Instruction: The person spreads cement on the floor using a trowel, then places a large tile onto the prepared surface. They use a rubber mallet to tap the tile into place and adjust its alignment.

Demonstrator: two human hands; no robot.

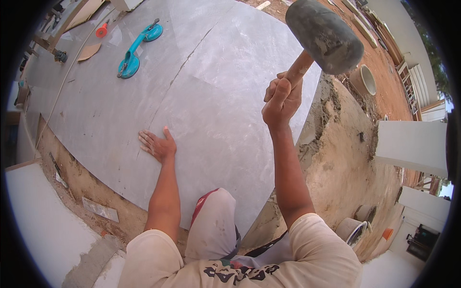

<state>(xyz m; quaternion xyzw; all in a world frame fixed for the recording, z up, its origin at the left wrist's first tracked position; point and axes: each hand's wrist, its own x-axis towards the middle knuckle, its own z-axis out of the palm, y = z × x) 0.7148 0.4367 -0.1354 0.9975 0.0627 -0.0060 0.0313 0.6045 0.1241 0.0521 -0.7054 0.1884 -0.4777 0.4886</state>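
My right hand is wrapped round the wooden handle of a rubber mallet, its dark, scuffed head raised above the floor tiles. Large grey tiles spread out in front of me, with a thin joint line running between two of them. Flat on the tiles, right at that joint, lies my left hand, fingers spread and nothing held. Dust whitens its fingertips. Farther off to the left rests a turquoise double suction cup lifter.
An orange round tool and a cardboard scrap lie at the far left, near a pale hose. Wet mortar borders the tiles on the right. Buckets and a white pillar stand beyond. A white wall is at near left.
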